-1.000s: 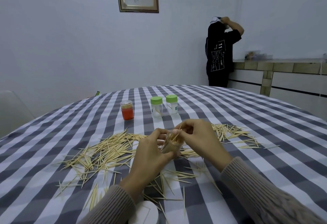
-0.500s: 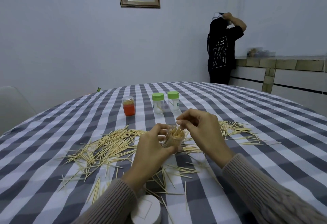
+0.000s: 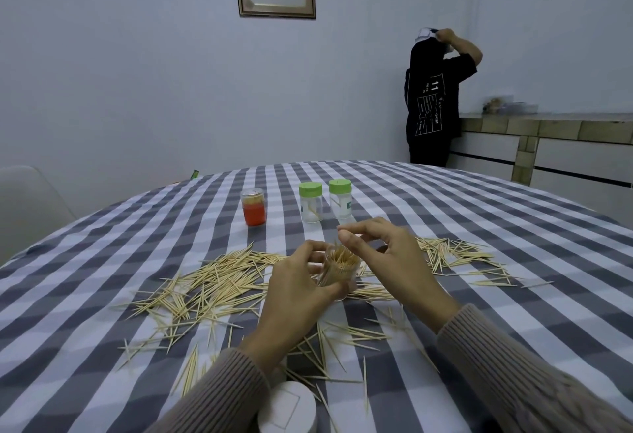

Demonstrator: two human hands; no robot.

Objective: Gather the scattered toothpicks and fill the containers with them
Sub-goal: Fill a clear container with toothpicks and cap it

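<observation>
My left hand (image 3: 294,299) grips a small clear container (image 3: 337,270) packed with toothpicks, tilted a little toward me above the checked tablecloth (image 3: 479,227). Just above and to the right of its mouth hovers my right hand (image 3: 387,254), fingers curled and apart, with nothing visible in them. Loose toothpicks (image 3: 212,282) lie scattered to the left, in a smaller heap at the right (image 3: 455,254), and in front of my wrists. Further back stand an orange container (image 3: 253,207) and two clear containers with green lids (image 3: 310,202) (image 3: 340,199).
A white round lid (image 3: 287,408) lies near the table's front edge under my left forearm. A white chair (image 3: 27,206) stands at the left. Another person (image 3: 433,97) stands at the back right by a counter (image 3: 548,131).
My right hand has lifted off the container's mouth and its fingers have spread. The left hand keeps hold of the container. The camera view has tilted down slightly.
</observation>
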